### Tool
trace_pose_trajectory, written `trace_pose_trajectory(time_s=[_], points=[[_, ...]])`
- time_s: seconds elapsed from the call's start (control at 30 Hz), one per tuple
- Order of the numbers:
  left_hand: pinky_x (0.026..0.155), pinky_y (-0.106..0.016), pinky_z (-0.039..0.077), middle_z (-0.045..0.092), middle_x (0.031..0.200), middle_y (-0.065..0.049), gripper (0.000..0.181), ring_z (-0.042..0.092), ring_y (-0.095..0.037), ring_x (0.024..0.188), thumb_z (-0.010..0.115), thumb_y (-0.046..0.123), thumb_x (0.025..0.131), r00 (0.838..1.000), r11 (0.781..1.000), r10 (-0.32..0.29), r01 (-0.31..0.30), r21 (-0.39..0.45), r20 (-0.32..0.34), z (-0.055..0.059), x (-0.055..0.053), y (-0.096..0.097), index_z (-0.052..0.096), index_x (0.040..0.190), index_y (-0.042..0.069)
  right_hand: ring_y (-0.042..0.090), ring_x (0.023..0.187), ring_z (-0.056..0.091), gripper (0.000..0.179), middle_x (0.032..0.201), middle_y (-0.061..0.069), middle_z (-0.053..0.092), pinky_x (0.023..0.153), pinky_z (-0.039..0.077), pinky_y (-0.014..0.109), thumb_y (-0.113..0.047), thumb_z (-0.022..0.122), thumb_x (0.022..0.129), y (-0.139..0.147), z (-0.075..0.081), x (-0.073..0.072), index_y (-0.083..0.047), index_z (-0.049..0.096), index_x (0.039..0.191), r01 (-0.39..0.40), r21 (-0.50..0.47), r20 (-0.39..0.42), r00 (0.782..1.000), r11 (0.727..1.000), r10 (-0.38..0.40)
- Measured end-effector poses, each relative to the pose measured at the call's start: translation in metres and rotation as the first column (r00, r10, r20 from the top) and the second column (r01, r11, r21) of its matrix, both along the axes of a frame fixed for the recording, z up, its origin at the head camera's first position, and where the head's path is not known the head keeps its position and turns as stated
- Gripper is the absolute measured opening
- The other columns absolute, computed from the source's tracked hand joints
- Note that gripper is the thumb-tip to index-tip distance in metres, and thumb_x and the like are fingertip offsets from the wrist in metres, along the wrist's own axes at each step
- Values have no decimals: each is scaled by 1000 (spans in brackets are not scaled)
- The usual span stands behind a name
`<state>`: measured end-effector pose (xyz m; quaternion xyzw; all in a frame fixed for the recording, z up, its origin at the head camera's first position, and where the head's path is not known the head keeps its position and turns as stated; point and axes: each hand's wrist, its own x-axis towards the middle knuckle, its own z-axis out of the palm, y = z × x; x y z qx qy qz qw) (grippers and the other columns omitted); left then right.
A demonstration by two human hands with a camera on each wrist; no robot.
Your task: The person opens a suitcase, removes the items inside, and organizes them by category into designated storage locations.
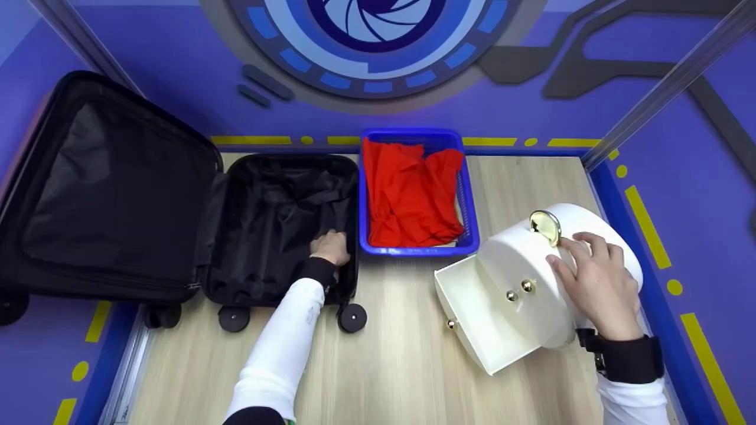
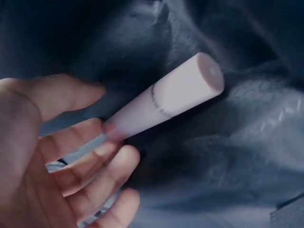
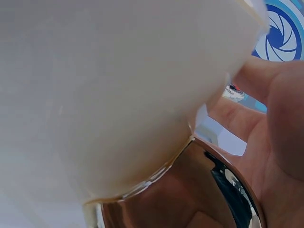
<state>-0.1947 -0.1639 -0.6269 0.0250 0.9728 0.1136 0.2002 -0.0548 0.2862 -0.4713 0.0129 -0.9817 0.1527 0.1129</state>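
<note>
My left hand (image 1: 332, 247) is down inside the black suitcase's right half (image 1: 260, 260). In the left wrist view, a pale pink lip gloss tube (image 2: 164, 97) lies slanted over the dark lining, its lower end at my fingertips. The thumb stands apart from the tube and the fingers are loosely bent. On the right, my right hand (image 1: 605, 283) rests with spread fingers on a white cosmetic organizer (image 1: 522, 251), beside its gold handle (image 1: 545, 227). One drawer (image 1: 496, 319) is pulled out, and its visible inside holds nothing. The right fingertips are partly hidden in the right wrist view.
A blue basket (image 1: 419, 252) with red cloth (image 1: 407, 195) in it stands between suitcase and organizer. The suitcase lid (image 1: 118, 195) is folded open to the left. Printed walls (image 1: 378, 112) close off the back and both sides of the wooden table (image 1: 401, 354).
</note>
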Motion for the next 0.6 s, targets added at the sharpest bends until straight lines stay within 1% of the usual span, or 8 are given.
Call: trace_pose_trajectory(time_s=[0.1, 0.27, 0.33, 0.47, 0.53, 0.6], points=[[95, -54, 54, 64, 126, -22, 39, 66, -43, 113, 77, 14, 85, 1000, 1000, 2, -2, 2, 10, -4, 0, 2, 71, 121, 1, 54, 120, 47, 34, 138, 22, 56, 61, 46, 71, -31, 70, 99, -1, 0, 0, -11, 69, 127, -5, 4, -7, 1000, 1000, 6], [95, -54, 55, 65, 127, -25, 39, 66, -45, 115, 76, 8, 84, 1000, 1000, 14, -14, 12, 16, -8, -1, 3, 68, 122, -1, 54, 120, 48, 34, 138, 22, 56, 61, 46, 71, -31, 71, 99, -1, -1, -1, -10, 69, 126, -13, 8, -17, 1000, 1000, 14], [96, -55, 55, 65, 127, -26, 38, 66, -46, 115, 76, 6, 84, 999, 999, 33, -34, 34, 21, -9, -1, 3, 69, 121, -1, 54, 120, 48, 34, 137, 22, 56, 61, 47, 71, -30, 71, 99, 0, -1, -1, -10, 69, 126, -14, 10, -19, 1000, 1000, 14], [93, -55, 57, 70, 122, -27, 30, 68, -45, 112, 74, 2, 81, 996, 991, 92, -93, 91, 20, -9, -2, 2, 74, 111, -2, 54, 119, 48, 35, 138, 23, 56, 62, 47, 70, -30, 71, 99, 0, -1, -1, -10, 69, 127, -10, 9, -14, 1000, 1000, 10], [92, -54, 57, 71, 119, -27, 26, 70, -44, 110, 74, 3, 81, 993, 986, 118, -118, 116, 6, -7, -2, 1, 76, 106, -2, 54, 119, 48, 35, 138, 23, 56, 62, 47, 70, -31, 71, 99, 0, -1, 0, -10, 69, 127, -5, 8, -9, 1000, 1000, 5], [91, -53, 57, 72, 118, -27, 26, 70, -44, 108, 73, 5, 81, 991, 982, 136, -132, 137, -20, -4, -3, 0, 76, 106, -2, 54, 120, 47, 35, 138, 23, 56, 62, 47, 70, -31, 71, 99, 1, 0, 0, -11, 69, 127, -1, 8, -5, 1000, 1000, 1]])
